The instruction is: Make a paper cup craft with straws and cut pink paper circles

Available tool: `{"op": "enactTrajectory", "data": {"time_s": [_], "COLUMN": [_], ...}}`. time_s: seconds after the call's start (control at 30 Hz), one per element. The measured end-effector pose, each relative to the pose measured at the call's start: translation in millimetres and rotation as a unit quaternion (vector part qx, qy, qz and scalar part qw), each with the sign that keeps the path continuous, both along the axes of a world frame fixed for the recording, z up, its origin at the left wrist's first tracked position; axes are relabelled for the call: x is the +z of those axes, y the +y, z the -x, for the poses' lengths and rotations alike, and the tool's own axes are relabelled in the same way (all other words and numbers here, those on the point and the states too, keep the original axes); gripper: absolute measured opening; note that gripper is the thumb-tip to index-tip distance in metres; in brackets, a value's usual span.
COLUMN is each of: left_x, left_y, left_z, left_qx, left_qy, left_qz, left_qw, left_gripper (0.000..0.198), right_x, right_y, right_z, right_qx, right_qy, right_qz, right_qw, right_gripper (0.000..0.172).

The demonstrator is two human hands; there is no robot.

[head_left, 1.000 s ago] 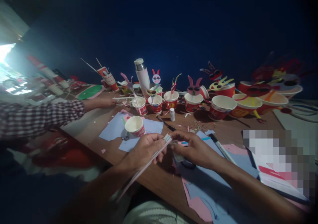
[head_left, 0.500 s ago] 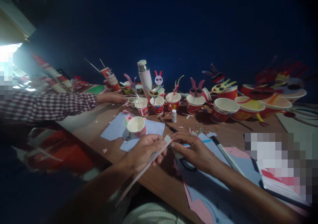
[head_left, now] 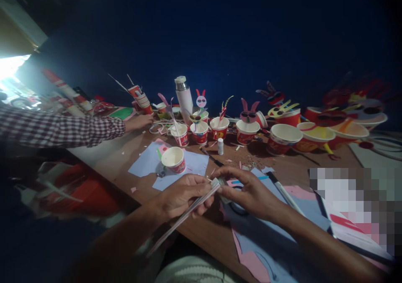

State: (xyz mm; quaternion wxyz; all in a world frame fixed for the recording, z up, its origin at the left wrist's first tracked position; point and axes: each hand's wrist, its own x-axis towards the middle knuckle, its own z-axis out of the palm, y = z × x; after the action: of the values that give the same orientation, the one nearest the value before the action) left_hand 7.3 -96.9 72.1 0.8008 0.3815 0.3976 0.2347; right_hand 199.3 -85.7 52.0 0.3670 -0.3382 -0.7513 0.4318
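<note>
My left hand [head_left: 185, 196] is closed around a bundle of thin white sticks [head_left: 185, 217], which slants down toward my lap. At their upper ends sits a pale, shiny, see-through piece that looks like clear tape [head_left: 215, 183]. My right hand [head_left: 248, 191] is curled in against this end, thumb and fingers pinched at the tape; part of what it holds is hidden behind the fingers. Just beyond my left hand stands a white-and-red paper cup [head_left: 173, 159] on pale blue paper [head_left: 141, 162].
Several paper cups with paper animal faces, one a pink rabbit [head_left: 248, 114], line the back. A thermos [head_left: 184, 101] and small white bottle [head_left: 220, 146] stand there. Scissors [head_left: 238, 205], a marker [head_left: 284, 193] and blue sheets [head_left: 264, 237] lie right. Another person's hand [head_left: 140, 122] reaches in left.
My right fingers have spread around the stick ends, where the shiny piece now shows more. The other person's hand has drawn slightly back and no longer shows sticks under it.
</note>
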Motion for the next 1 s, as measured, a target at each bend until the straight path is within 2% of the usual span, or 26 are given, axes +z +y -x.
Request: {"op": "enactTrajectory", "data": {"time_s": [0.7, 0.87, 1.0], "left_x": [-4.0, -4.3, -4.0], "left_y": [-1.2, -0.8, -1.5], "left_z": [2.6, 1.6, 1.6], "left_qx": [-0.125, -0.125, -0.109], "left_qy": [-0.082, -0.093, -0.061], "left_qz": [0.086, 0.107, 0.076], "left_qw": [0.985, 0.982, 0.989], "left_gripper": [0.028, 0.028, 0.026], "right_x": [21.7, 23.3, 21.3], "right_y": [-4.3, -3.7, -4.0], "right_z": [-6.3, -6.3, -5.7], "right_qx": [0.157, 0.166, 0.147], "right_qy": [0.048, 0.052, 0.052], "right_qz": [-0.060, -0.062, -0.064], "right_qw": [0.985, 0.983, 0.986], "right_gripper": [0.024, 0.017, 0.013]}}
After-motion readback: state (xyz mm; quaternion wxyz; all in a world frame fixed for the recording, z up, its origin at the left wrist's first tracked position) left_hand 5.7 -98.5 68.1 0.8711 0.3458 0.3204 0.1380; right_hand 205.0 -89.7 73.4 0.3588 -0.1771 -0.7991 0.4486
